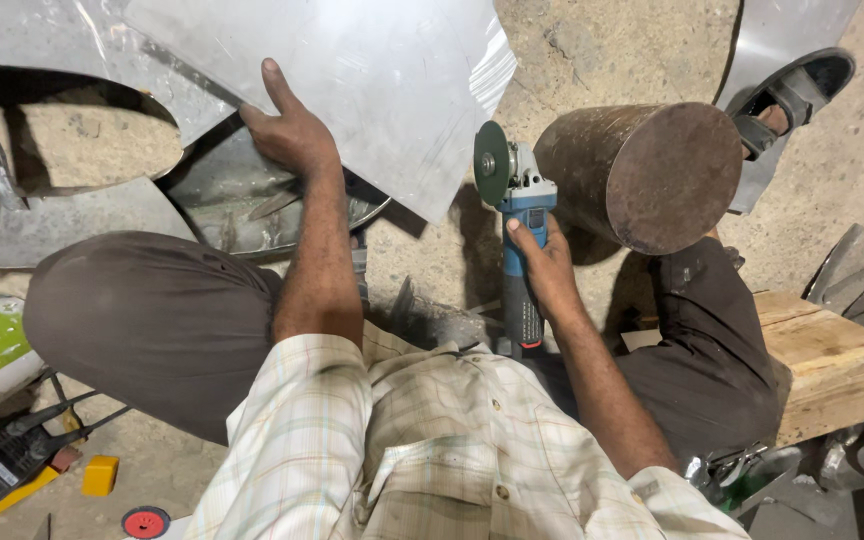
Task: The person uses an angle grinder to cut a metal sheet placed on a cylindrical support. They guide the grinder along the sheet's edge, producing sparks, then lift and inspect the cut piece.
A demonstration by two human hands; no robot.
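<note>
An angle grinder (515,225) with a blue body is being gripped by the right hand (544,262), its green disc standing just left of a rusty steel cylinder (642,172). Further left of the cylinder, the left hand (290,130) is pressing flat on a steel sheet (352,70).

Under the left hand (292,135) a thin metal sheet (372,70) is pressed, smooth and dully glossy, faintly scratched. In the right hand (547,265) an angle grinder (520,230) is gripped: matt blue plastic body, grey metal head, matt green disc. Just beyond that grip a rust-brown, rough metal cylinder (642,175) is seen. Rough, unfinished wood is shown by the block (822,360) further right.
</note>
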